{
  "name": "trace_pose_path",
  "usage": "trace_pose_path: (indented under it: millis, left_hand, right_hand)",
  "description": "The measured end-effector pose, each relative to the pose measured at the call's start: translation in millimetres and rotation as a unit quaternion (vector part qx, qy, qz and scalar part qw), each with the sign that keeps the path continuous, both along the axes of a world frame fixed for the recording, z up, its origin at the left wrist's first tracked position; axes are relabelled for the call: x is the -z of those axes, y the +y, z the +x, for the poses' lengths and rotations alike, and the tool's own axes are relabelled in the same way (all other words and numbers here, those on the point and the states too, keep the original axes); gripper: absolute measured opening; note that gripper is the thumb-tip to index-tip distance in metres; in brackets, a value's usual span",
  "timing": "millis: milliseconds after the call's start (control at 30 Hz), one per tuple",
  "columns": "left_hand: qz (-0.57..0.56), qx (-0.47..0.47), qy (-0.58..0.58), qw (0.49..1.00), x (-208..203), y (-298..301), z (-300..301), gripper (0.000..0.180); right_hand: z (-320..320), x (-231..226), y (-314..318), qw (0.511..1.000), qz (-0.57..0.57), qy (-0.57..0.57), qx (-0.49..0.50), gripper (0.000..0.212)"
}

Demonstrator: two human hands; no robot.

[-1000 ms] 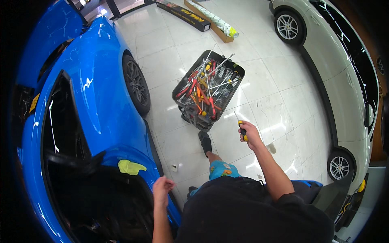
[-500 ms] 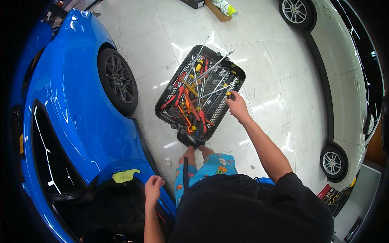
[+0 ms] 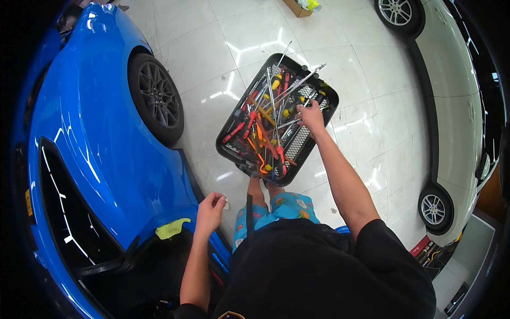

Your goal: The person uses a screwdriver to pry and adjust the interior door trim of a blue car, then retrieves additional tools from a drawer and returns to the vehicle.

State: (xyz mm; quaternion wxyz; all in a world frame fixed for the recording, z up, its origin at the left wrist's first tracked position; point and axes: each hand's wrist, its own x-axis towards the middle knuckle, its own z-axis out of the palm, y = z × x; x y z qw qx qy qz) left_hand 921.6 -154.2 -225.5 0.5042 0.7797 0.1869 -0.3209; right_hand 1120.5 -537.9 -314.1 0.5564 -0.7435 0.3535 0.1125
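A black mesh tool basket (image 3: pixel 330 114) sits on the floor before my feet, heaped with screwdrivers, long metal bars and red- and orange-handled hand tools. Over its right side, my right hand (image 3: pixel 311 115) reaches in with fingers and thumb apart, close to yellow-and-black screwdriver handles. Some tools under the palm are hidden. A long chrome bar (image 3: pixel 308 77) slants out past the far corner. Red-handled pliers (image 3: pixel 281 158) lie near the front of the basket. Away from it, my left hand (image 3: pixel 211 209) hangs beside the blue car, fingertips pressed together; anything between them is too small to make out.
A blue car (image 3: pixel 109 154) takes up the left, with a yellow-green cloth (image 3: pixel 171 229) on its edge. A pale car (image 3: pixel 451 122) stands along the right. At the far end is a cardboard box (image 3: pixel 296 8). Glossy tiled floor (image 3: pixel 372 133) lies between the cars.
My right hand has moved from the basket's right rim inward over the tools; the screwdriver handle at its fingers is now out of sight. My left hand has risen. The view has shifted slightly.
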Motion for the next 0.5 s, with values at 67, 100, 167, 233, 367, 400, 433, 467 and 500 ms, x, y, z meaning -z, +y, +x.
trace_pose_path:
  millis: [67,100,167,233,367,400,433,467,500]
  left_hand:
    - [0.007,0.005,0.014,1.000,9,9,-1,0.023]
    - [0.009,0.017,0.015,1.000,16,14,-1,0.023]
    - [0.018,0.028,0.017,0.999,30,23,-8,0.023]
    - [0.025,0.052,0.013,0.998,24,14,7,0.022]
    - [0.022,0.045,-0.046,0.998,26,-6,24,0.021]
    - [0.020,0.050,-0.075,0.996,26,-13,30,0.020]
    - [0.022,0.054,-0.105,0.993,22,-21,37,0.020]
    - [0.023,0.058,-0.135,0.989,20,-31,45,0.020]
    - [0.016,0.059,-0.154,0.986,15,-45,56,0.019]
  right_hand:
    - [-6,2,-3,1.000,-0.003,-0.005,0.007,0.064]
    - [-13,4,-9,1.000,-0.006,0.001,-0.008,0.059]
    - [-26,3,2,0.999,-0.027,0.021,-0.032,0.038]
    - [-59,23,-2,0.984,-0.122,-0.007,-0.131,0.034]
    - [-107,11,35,0.944,-0.190,-0.009,-0.271,0.025]
    - [-114,5,46,0.930,-0.206,0.005,-0.306,0.025]
    - [-116,-6,58,0.918,-0.228,0.026,-0.322,0.026]
    - [-118,-10,65,0.924,-0.222,0.033,-0.308,0.027]
    - [-120,-15,69,0.930,-0.218,0.038,-0.292,0.029]
